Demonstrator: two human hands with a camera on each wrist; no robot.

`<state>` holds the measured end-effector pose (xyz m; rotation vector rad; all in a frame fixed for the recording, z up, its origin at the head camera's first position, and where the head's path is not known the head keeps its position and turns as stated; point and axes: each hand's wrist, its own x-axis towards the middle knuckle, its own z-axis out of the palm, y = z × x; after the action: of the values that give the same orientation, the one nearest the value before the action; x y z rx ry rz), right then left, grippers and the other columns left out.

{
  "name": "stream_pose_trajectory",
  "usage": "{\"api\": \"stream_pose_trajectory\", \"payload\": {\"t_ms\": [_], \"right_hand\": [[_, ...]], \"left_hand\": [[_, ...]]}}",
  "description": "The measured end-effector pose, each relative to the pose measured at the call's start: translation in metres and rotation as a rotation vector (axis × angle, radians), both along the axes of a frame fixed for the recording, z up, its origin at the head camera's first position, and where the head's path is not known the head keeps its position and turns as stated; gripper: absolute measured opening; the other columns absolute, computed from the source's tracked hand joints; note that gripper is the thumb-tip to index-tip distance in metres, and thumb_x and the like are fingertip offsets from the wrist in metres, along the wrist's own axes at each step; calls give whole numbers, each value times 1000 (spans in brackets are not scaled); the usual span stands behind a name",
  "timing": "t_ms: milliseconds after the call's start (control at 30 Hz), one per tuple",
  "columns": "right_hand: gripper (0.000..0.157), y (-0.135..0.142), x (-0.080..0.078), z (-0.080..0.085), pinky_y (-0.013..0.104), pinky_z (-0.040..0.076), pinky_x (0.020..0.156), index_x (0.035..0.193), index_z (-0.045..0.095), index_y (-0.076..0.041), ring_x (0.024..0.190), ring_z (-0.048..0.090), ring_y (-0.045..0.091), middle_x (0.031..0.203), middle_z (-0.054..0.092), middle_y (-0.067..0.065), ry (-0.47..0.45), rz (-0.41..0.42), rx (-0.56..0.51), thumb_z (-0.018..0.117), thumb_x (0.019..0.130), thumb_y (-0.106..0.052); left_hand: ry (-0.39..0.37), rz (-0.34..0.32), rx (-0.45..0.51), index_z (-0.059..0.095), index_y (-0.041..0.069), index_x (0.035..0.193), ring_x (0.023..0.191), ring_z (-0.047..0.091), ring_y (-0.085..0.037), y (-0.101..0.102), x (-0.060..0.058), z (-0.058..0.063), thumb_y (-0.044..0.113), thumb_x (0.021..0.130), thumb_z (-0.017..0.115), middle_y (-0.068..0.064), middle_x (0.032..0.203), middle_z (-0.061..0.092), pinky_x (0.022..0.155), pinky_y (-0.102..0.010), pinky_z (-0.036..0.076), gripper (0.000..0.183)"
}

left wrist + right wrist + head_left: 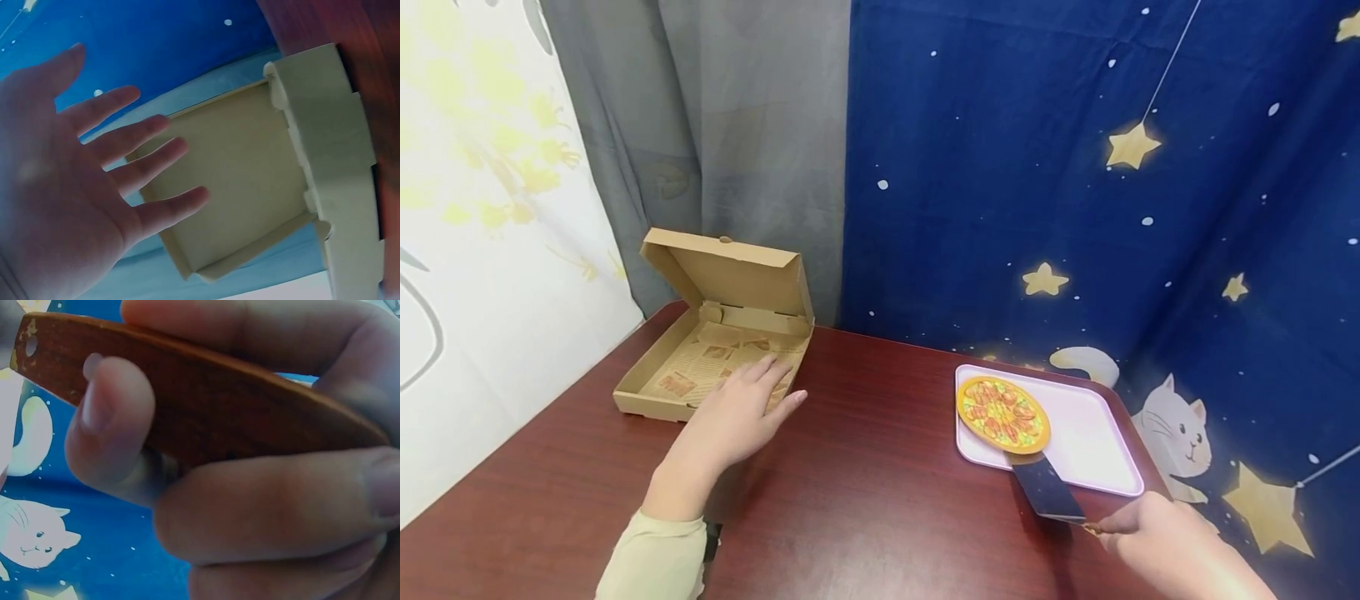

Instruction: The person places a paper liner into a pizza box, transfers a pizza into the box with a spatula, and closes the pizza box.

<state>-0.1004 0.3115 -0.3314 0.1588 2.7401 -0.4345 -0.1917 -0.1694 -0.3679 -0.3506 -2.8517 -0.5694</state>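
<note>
My right hand (1172, 537) grips the wooden handle (206, 400) of a spatula, fingers and thumb curled round it in the right wrist view. The wide flat blade (1048, 489) reaches over the tray's near edge, and its front end meets the near rim of a pizza (1003, 414). This round pizza, with its orange crust and colourful topping, lies on the left part of a pale pink tray (1093, 437). My left hand (737, 412) holds nothing, its fingers spread, over the near right side of an open cardboard pizza box (722, 283) in the head view.
Printed paper (715, 354) lines the box, whose lid stands raised at the back. The dark red table (865, 475) stretches between box and tray. Behind it hang a grey curtain (767, 125) and a blue one (985, 167) with stars; a white patterned cloth (490, 292) hangs at left.
</note>
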Motion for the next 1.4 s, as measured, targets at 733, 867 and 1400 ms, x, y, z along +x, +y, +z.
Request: {"api": "stream_pose_trajectory", "payload": {"t_ms": [733, 867, 1400], "right_hand": [[17, -41, 4, -15, 36, 47, 71, 102, 83, -1, 69, 59, 20, 72, 67, 3, -1, -36, -34, 71, 95, -11], [16, -44, 3, -18, 34, 45, 66, 99, 83, -3, 63, 55, 19, 62, 57, 2, 6, -38, -43, 69, 95, -10], [15, -42, -13, -26, 34, 43, 64, 95, 83, -4, 62, 54, 18, 64, 60, 0, 63, -13, -47, 69, 94, -11]], "left_hand": [[-32, 18, 60, 42, 10, 163, 162, 23, -48, 20, -22, -20, 59, 111, 42, -25, 175, 24, 125, -77, 21, 72], [-31, 14, 64, 44, 9, 162, 162, 24, -48, 19, -21, -20, 58, 111, 42, -26, 174, 26, 125, -77, 22, 71], [-36, 18, 73, 44, 8, 162, 162, 23, -47, 16, -21, -18, 58, 110, 45, -25, 175, 25, 125, -77, 23, 71]]}}
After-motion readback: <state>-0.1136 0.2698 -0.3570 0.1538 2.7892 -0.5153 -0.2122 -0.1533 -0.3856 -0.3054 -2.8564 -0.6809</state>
